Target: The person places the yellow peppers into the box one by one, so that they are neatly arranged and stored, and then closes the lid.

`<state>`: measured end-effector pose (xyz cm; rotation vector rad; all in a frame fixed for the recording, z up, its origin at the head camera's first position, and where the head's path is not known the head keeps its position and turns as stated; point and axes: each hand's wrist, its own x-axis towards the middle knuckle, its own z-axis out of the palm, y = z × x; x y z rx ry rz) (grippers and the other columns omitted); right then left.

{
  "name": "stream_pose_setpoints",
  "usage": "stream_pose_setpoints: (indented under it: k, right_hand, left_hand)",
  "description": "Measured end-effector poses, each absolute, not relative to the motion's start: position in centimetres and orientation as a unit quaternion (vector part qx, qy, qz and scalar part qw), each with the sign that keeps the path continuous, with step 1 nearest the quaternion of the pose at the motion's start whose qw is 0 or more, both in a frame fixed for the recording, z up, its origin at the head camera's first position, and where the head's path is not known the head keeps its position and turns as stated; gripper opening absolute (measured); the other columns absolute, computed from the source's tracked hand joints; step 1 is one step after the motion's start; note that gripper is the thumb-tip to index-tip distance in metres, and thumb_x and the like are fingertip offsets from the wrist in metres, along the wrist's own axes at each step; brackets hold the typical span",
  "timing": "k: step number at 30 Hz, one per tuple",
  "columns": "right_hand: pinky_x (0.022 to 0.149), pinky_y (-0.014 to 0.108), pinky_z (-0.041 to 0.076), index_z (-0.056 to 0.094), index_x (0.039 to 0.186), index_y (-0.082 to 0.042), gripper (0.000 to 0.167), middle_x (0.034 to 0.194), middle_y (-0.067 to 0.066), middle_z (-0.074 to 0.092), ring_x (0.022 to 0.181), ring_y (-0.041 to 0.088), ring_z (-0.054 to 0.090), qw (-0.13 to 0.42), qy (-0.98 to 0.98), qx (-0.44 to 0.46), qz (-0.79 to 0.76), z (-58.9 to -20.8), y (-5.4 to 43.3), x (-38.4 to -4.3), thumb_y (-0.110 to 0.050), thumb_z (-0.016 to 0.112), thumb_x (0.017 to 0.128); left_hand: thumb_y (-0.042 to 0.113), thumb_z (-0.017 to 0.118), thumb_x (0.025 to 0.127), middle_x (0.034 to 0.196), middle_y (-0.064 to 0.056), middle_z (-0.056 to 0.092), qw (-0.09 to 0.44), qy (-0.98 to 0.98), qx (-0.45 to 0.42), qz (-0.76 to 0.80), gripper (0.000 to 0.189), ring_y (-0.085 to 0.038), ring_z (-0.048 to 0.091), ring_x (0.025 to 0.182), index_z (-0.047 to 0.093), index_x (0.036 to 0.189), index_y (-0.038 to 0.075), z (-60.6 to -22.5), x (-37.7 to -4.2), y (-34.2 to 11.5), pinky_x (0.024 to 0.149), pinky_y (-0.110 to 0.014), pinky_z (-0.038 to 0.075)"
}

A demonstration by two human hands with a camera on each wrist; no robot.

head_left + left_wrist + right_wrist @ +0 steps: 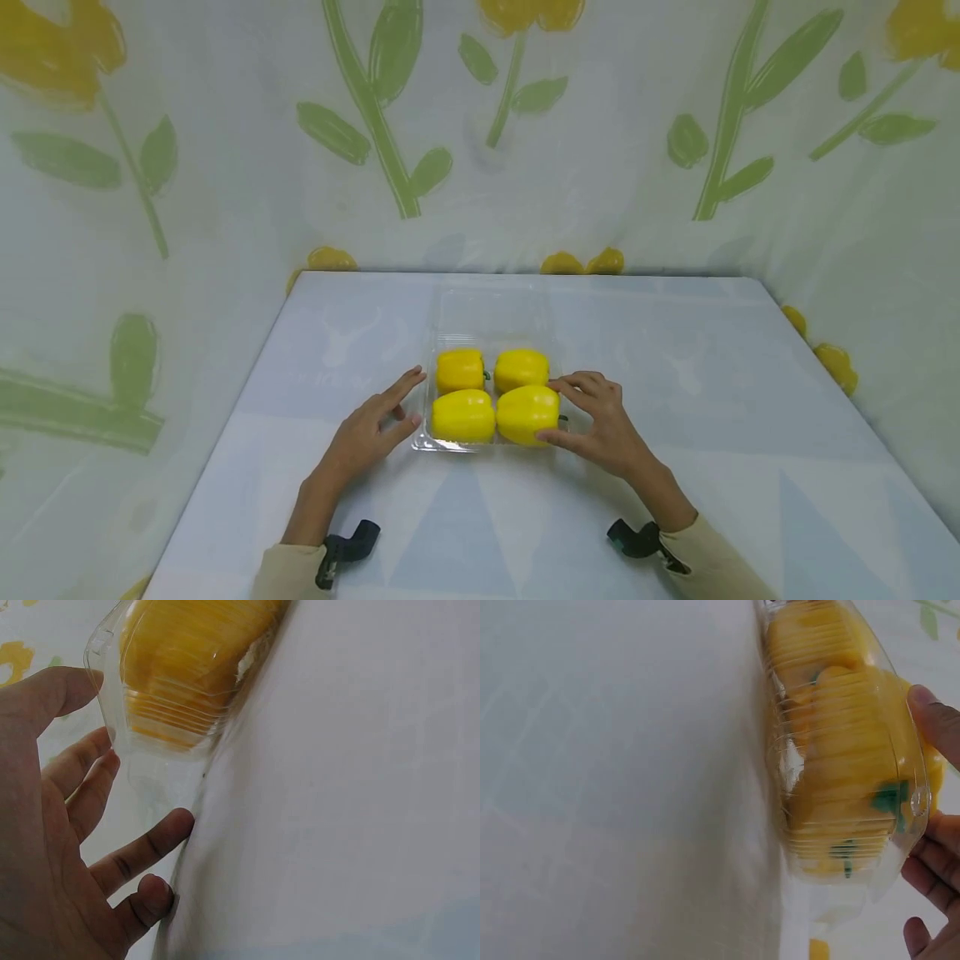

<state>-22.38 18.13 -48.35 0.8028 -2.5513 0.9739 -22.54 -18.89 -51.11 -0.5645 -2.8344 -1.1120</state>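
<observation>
A clear plastic clamshell box [447,446] lies on the table with its transparent lid [491,310] folded back. Several yellow bell peppers sit inside in two rows: back left [460,371], back right [522,369], front left [463,416] and front right [528,414]. My right hand [600,421] holds the front right pepper between thumb and fingers, at the box's right side. Beside the left rim, my left hand [371,429] has its fingers spread loosely and holds nothing. In the left wrist view, its thumb [75,688] is at the rim.
The pale table [712,367] has a blue triangle pattern and extends around the box. Behind it and at both sides hang curtains [600,167] printed with flowers. A black wrist mount [348,550] sits on each sleeve end.
</observation>
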Motion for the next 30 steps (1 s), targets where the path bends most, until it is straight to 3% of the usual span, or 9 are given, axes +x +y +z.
stream_pose_setpoints:
  k: [16,24,30]
  right_hand:
    - [0.092,0.053,0.026,0.067,0.130,-0.008,0.069,0.123,0.004,0.062,0.121,0.026,0.045,0.127,-0.898,0.261,0.330,-48.8,17.9,-22.2,-0.040,0.090,0.072]
    - [0.086,0.052,0.030,0.068,0.130,-0.009,0.070,0.124,0.005,0.064,0.121,0.030,0.046,0.151,-0.915,0.248,0.280,-49.1,17.7,-21.9,-0.045,0.086,0.074]
    - [0.087,0.054,0.027,0.067,0.132,-0.011,0.070,0.122,0.005,0.065,0.122,0.029,0.044,0.168,-0.906,0.239,0.305,-49.7,17.5,-21.7,-0.044,0.087,0.073]
  left_hand:
    - [0.051,0.055,0.099,0.159,0.021,0.029,0.015,-0.911,-0.179,-0.371,0.061,-0.011,0.050,0.090,0.034,0.155,0.042,-51.4,-22.5,-18.8,0.071,-0.036,0.041]
    - [0.052,0.055,0.099,0.159,0.020,0.029,0.018,-0.911,-0.181,-0.371,0.060,-0.011,0.051,0.089,0.035,0.155,0.041,-51.4,-22.5,-18.7,0.071,-0.036,0.041]
    - [0.052,0.055,0.099,0.159,0.020,0.030,0.016,-0.916,-0.172,-0.362,0.061,-0.010,0.051,0.089,0.034,0.155,0.041,-51.2,-22.3,-18.8,0.073,-0.037,0.041]
